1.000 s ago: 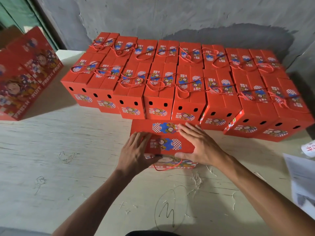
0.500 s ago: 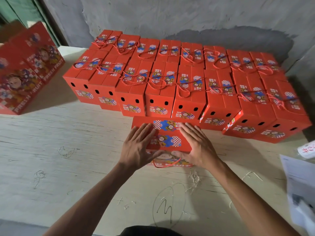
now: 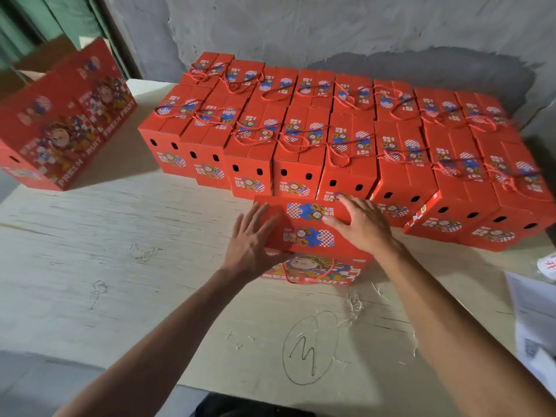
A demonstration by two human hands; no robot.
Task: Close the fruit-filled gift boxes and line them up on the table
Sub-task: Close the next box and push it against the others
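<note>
Red box [image 3: 310, 236] under both hands, just in front of the rows [image 3: 331, 139] along the table's [image 3: 120, 266] far edge.
Left hand [image 3: 251, 245] flat with fingers spread on the lid's left end; right hand [image 3: 362, 224] presses open-palmed on its right.

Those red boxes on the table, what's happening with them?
A person is packing fruit gift boxes. Both hands lie flat with straight fingers on the top flaps of one red box at the front: the left hand on its left side, the right hand on its right. That box stands alone, just in front of two rows of closed boxes with rope handles lined up along the wall. More red packaging stands at the far left, and papers lie at the right edge.
</note>
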